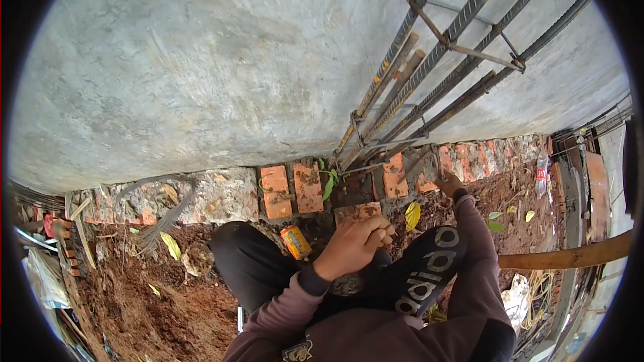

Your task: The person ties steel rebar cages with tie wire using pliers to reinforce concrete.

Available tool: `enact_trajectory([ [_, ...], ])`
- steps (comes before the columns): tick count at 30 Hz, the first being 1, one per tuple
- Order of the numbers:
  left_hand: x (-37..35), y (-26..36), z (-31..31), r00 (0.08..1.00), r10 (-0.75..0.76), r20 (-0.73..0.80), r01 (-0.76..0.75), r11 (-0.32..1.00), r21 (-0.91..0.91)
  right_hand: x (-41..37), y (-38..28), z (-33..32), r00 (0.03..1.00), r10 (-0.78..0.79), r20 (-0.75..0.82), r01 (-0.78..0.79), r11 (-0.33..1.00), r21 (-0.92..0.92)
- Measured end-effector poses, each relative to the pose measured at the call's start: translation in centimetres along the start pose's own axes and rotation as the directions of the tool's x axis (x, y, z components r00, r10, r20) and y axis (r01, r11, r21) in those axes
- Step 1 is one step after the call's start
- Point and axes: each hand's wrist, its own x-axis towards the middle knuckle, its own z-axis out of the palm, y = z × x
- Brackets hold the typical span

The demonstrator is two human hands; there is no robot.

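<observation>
I am crouched over red soil at the foot of a grey concrete wall (pixel 201 60). My left hand (pixel 354 245) rests on my knee with its fingers curled into a fist, and nothing shows in it. My right hand (pixel 448 184) reaches forward to the row of red bricks (pixel 295 189) and is closed on a grey tool (pixel 424 165) pressed against them. Its shape is hard to make out. A rebar cage (pixel 429 60) rises from the ground just left of that hand and leans up to the right along the wall.
An orange can (pixel 295 241) stands in the soil by my left knee. Near it lie a yellow leaf (pixel 412 215) and a small green plant (pixel 329 181). Bent wire (pixel 161 201) lies at the left, a wooden plank (pixel 570 256) and tangled wire (pixel 537 288) at the right.
</observation>
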Motion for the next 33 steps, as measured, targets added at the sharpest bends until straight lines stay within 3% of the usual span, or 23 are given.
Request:
enact_trajectory([
  [2, -0.7, 2.0, -2.3, 0.995, 0.043, -0.093, -0.057, 0.988, -0.146, -0.9, -3.2, -0.1, 1.000, -0.027, 0.014, 0.030, 0.932, -0.361],
  [3, -1.0, 2.6, -3.2, 0.986, 0.062, -0.154, -0.094, 0.973, -0.212, -3.6, -6.5, -0.7, 0.994, -0.073, 0.087, 0.100, 0.927, -0.362],
  [5, -0.8, 3.8, -4.6, 0.964, 0.085, -0.254, -0.167, 0.933, -0.320, -11.7, -13.4, 0.2, 0.918, -0.359, 0.168, 0.369, 0.929, -0.033],
  [6, -0.5, 4.5, -5.3, 0.971, 0.099, -0.217, -0.166, 0.935, -0.315, -16.2, -16.7, 1.4, 0.831, -0.529, 0.173, 0.506, 0.848, 0.160],
  [8, 0.1, 5.7, -6.4, 0.983, 0.130, -0.133, -0.165, 0.937, -0.308, -23.8, -21.3, 5.4, 0.697, -0.702, 0.143, 0.628, 0.695, 0.350],
  [10, 0.2, 6.6, -6.0, 0.972, 0.187, -0.140, -0.213, 0.956, -0.203, -27.5, -24.6, 9.8, 0.544, -0.839, 0.006, 0.815, 0.530, 0.235],
  [13, -0.3, 6.3, -6.8, 0.949, 0.259, -0.179, -0.269, 0.962, -0.036, -28.7, -26.8, 12.9, 0.571, -0.812, -0.118, 0.786, 0.500, 0.364],
  [16, -1.2, 5.6, -8.8, 0.979, 0.142, -0.148, -0.154, 0.985, -0.078, -28.8, -28.6, 15.5, 0.726, -0.681, -0.092, 0.625, 0.599, 0.501],
  [17, -1.4, 4.9, -9.4, 0.973, 0.165, -0.161, -0.160, 0.986, 0.039, -28.7, -28.7, 16.1, 0.740, -0.671, -0.036, 0.584, 0.616, 0.528],
  [20, -2.0, 5.2, -13.4, 0.960, 0.191, -0.203, -0.114, 0.935, 0.337, -27.8, -28.4, 17.0, 0.600, -0.798, -0.063, 0.789, 0.576, 0.212],
  [23, -1.0, 6.3, -14.9, 0.887, 0.267, -0.377, -0.251, 0.964, 0.090, -27.8, -28.3, 18.8, 0.646, -0.762, -0.030, 0.719, 0.595, 0.360],
  [27, 1.4, 6.4, -15.4, 0.945, 0.203, -0.258, -0.212, 0.977, -0.007, -27.9, -28.8, 19.7, 0.600, -0.799, -0.021, 0.769, 0.570, 0.288],
  [30, 3.6, 6.9, -15.7, 0.935, 0.256, -0.245, -0.251, 0.967, 0.050, -28.0, -28.9, 20.2, 0.778, -0.625, -0.062, 0.561, 0.648, 0.514],
  [32, 5.2, 8.0, -16.0, 0.941, 0.281, -0.186, -0.262, 0.958, 0.119, -27.7, -28.9, 20.0, 0.778, -0.628, -0.028, 0.502, 0.594, 0.629],
  [33, 6.0, 8.6, -16.2, 0.960, 0.225, -0.167, -0.226, 0.974, 0.011, -27.5, -28.9, 19.7, 0.774, -0.633, -0.014, 0.470, 0.561, 0.681],
])
